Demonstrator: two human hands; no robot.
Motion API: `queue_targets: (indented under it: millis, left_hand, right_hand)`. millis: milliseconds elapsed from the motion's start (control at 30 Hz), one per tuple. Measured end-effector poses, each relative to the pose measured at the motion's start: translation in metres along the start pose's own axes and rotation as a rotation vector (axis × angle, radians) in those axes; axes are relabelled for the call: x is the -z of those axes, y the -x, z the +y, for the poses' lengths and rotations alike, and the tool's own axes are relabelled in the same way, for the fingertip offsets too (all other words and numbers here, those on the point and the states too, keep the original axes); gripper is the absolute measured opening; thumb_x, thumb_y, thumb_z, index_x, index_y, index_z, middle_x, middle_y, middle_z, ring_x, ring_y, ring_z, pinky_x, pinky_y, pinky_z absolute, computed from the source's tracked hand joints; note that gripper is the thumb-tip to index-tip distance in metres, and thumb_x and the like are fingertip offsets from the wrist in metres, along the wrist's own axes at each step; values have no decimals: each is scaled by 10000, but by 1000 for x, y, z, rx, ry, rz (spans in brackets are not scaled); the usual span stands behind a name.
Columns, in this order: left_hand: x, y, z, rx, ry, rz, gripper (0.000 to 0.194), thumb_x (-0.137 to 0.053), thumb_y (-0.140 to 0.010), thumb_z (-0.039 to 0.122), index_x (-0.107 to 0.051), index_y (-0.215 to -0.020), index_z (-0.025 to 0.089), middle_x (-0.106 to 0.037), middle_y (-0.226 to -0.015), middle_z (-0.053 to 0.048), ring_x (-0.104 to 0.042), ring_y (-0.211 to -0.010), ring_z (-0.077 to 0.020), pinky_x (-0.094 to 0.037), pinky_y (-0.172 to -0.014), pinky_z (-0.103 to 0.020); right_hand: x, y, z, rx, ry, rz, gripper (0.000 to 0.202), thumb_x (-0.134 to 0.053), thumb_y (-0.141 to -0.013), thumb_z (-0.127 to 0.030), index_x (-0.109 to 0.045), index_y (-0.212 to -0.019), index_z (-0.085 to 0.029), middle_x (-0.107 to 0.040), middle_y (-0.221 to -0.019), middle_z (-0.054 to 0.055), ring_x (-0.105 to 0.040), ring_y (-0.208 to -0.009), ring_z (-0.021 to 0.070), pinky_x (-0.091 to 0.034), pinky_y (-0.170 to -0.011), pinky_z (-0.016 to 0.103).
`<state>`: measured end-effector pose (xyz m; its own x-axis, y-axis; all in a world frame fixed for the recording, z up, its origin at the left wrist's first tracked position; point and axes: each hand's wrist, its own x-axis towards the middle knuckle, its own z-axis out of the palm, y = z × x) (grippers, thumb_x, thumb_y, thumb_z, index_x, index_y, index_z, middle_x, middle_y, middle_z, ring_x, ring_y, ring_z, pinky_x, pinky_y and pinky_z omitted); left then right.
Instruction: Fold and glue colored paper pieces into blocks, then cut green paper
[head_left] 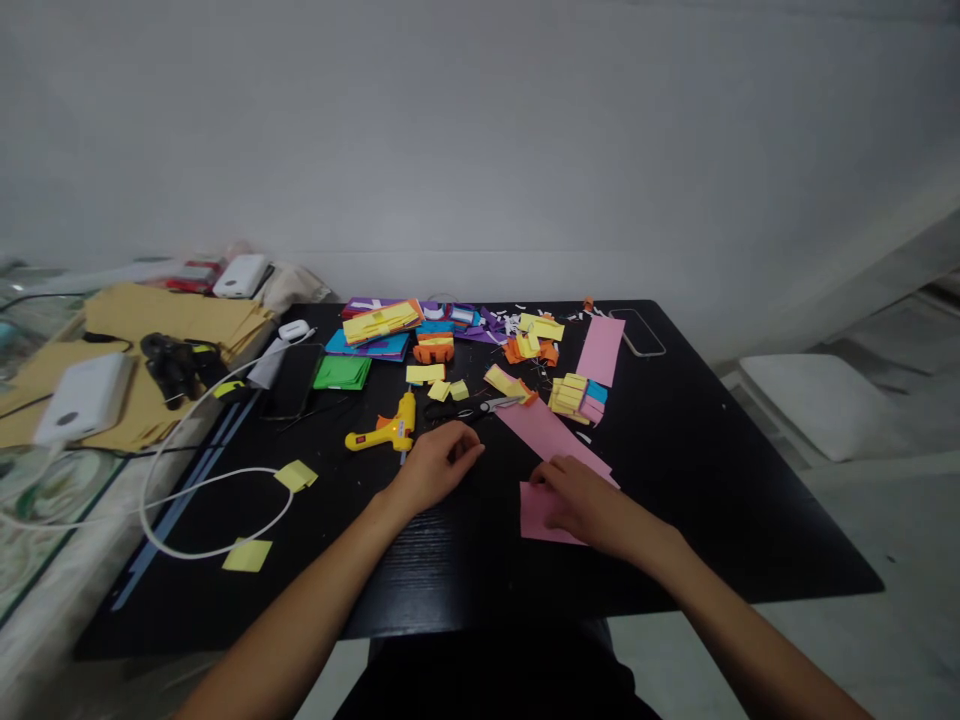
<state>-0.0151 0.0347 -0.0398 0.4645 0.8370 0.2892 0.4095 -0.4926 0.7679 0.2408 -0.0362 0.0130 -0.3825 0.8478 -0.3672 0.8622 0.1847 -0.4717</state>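
My right hand point(592, 505) is over a small pink sheet of paper point(534, 515) near the table's front, its curled fingers at the upper edge and its thumb across the face. Left of it, my left hand point(439, 465) rests with loosely bent fingers, the thumb apart and nothing seen between them. Just beyond that hand lie black-handled scissors point(469, 408) and a yellow hot glue gun point(394, 427). A longer pink paper strip point(551, 435) lies behind my right hand, with the scissors' tips at its far end.
Folded paper bundles, yellow and blue point(574, 397), lie past the strip. Another pink sheet point(600, 350) and a phone-shaped item point(636, 333) are at the back right. A green paper stack point(343, 372) is further left. A white cable point(217, 550) loops over the table's left side.
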Motion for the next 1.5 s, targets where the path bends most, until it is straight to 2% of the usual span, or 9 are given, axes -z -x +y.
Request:
queue_targets:
  millis: [300,533,667,767,900,1067,1267,1400,1500]
  left_hand:
    - [-1,1,-2,1,5,-7,95,-633,-979,261,-658,-922,190,-624,-763,16,-566,-651,-125,-433,-615,-238]
    - [0,1,-4,24,-9,-6,91,-633,-977,252,-657,-916,190,-625,-743,21,-568,-647,-124,-431,-615,-240]
    - [-1,1,-1,33,-8,-16,91,-628,-974,257,-657,-916,193,-630,-745,22,-564,-635,-123,-431,-607,-240]
    - [-3,2,0,24,-7,-48,91,-620,-977,256,-661,-918,200,-634,-756,20,-571,-650,-127,-438,-615,-241]
    - [-3,2,-1,18,-9,-49,91,-617,-975,249,-660,-913,199,-638,-758,18,-576,-658,-128,-445,-625,-242]
    - [-2,1,-2,27,-13,-39,97,-617,-972,263,-659,-916,195,-643,-757,13,-575,-652,-132,-446,-620,-246]
    - [-1,2,2,71,68,14,201,-564,-1022,366,-663,-980,196,-661,-777,-2,-597,-683,-145,-464,-652,-267]
    - [3,4,1,154,333,128,467,-342,-1091,522,-623,-1218,172,-703,-904,-60,-654,-730,-163,-511,-655,-284]
    - [3,3,1,171,405,119,493,-408,-1060,580,-628,-1207,164,-697,-894,-56,-653,-722,-165,-517,-645,-281]
  right_hand:
    - [-1,-11,-13,6,36,-2,114,-632,-933,-63,-645,-975,-169,-673,-1064,101,-630,-1054,267,-477,-893,372]
    - [13,-2,-15,68,28,-79,419,-801,-814,-131,-621,-1186,-196,-628,-1230,97,-601,-1154,282,-470,-949,376]
    - [12,18,-6,7,120,-94,504,-720,-746,19,-644,-1189,-209,-590,-1195,95,-582,-1131,276,-460,-906,364]
    - [7,22,-4,-26,190,-82,458,-644,-727,86,-666,-1092,-190,-579,-1129,99,-579,-1074,257,-445,-853,337]
    - [5,17,-6,-59,193,-107,370,-739,-701,57,-654,-970,-182,-580,-1113,97,-569,-1077,270,-432,-840,329]
    - [4,9,-7,35,165,-91,261,-742,-735,13,-603,-831,-184,-639,-1011,68,-592,-1003,258,-423,-832,337]
    - [11,-28,-2,216,-295,-170,127,-690,-835,-132,-682,-929,-218,-719,-896,-5,-641,-816,187,-436,-710,284]
    - [4,-67,-5,206,-863,230,258,-800,-796,-387,-705,-942,-197,-745,-929,28,-680,-894,234,-535,-872,387]
    - [-12,-85,-8,144,-1192,349,420,-876,-717,-423,-721,-1045,-211,-776,-1012,42,-713,-960,251,-541,-993,459]
